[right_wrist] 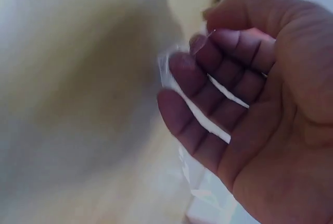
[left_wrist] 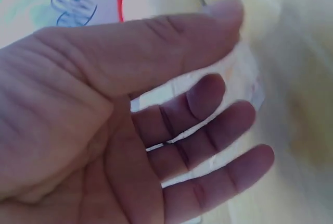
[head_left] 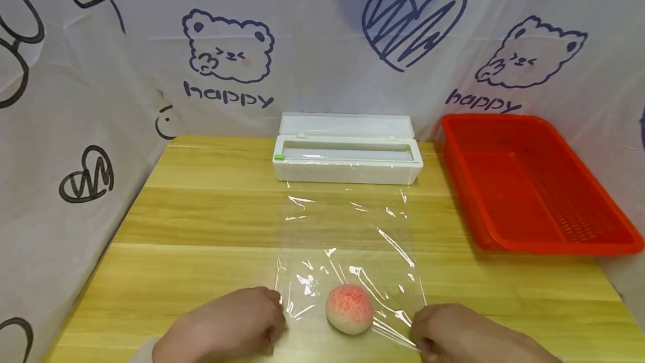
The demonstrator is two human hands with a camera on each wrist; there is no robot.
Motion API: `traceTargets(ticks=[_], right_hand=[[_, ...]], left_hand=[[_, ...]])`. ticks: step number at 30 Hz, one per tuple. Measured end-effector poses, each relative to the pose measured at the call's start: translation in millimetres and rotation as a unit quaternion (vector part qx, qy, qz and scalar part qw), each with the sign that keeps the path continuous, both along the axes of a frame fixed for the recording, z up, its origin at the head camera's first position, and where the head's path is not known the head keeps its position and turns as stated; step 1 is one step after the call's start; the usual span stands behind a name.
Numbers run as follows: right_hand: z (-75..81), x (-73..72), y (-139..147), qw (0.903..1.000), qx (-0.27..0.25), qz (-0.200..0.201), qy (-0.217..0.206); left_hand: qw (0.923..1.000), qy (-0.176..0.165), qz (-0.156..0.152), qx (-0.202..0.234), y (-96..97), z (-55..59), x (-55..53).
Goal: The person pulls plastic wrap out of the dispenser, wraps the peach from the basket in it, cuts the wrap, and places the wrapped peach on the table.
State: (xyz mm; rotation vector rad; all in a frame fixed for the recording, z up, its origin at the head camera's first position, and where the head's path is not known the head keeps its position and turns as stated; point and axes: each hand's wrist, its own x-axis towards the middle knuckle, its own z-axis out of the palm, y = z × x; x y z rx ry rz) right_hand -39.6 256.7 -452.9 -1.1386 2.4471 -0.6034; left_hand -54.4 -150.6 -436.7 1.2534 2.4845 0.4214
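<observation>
A strip of clear plastic wrap [head_left: 347,228] runs from a white wrap dispenser [head_left: 347,172] across the wooden table toward me. My left hand [head_left: 237,321] pinches its near left edge; in the left wrist view the thumb [left_wrist: 171,47] hides the index finger. At the near right corner, my right hand [head_left: 458,332] pinches the wrap between thumb and index finger, pulling creases into it. Between the hands sits a round, peach-like thing [head_left: 350,310], pink and speckled on top, pale below. Whether it lies on or under the wrap I cannot tell. The dispenser's lid [head_left: 347,125] stands raised.
A red plastic basket [head_left: 484,195] with slotted sides stands at the right of the table [head_left: 201,212]. White cloth [head_left: 312,43] with drawn bears and hearts hangs behind and at the left. A small green piece [head_left: 279,157] sits on the dispenser's left end.
</observation>
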Motion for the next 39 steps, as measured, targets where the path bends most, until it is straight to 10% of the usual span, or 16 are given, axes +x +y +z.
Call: traceTargets(ticks=[5, 12, 22, 28, 35, 39], right_hand=[[16.6, -5.2, 8, 0.9976, -0.005, -0.059, -0.036], [5.8, -21.9, 11, 0.9941, -0.070, -0.066, 0.051], [0.0, -32.7, 10, 0.9872, -0.082, -0.129, -0.045], [0.0, -32.0, 11, 0.9891, -0.076, -0.124, -0.026], [-1.4, -31.4, 10, 0.9885, -0.084, -0.122, -0.030], [-0.1, -32.7, 9, 0.9884, -0.088, -0.120, -0.031]], left_hand=[[0.9994, 0.012, 0.004, 0.031, -8.7, 7.3, -8.1], [0.9964, 0.026, 0.052, 0.061, -8.8, 5.1, -21.5], [0.9965, 0.005, 0.079, 0.029, -4.8, 5.3, -25.1], [0.9926, 0.096, 0.066, 0.036, 35.2, 19.0, -1.0], [0.9733, 0.228, -0.001, 0.024, 88.7, -6.2, 4.4], [0.9693, 0.241, -0.010, 0.049, 93.8, -13.9, 0.9]])
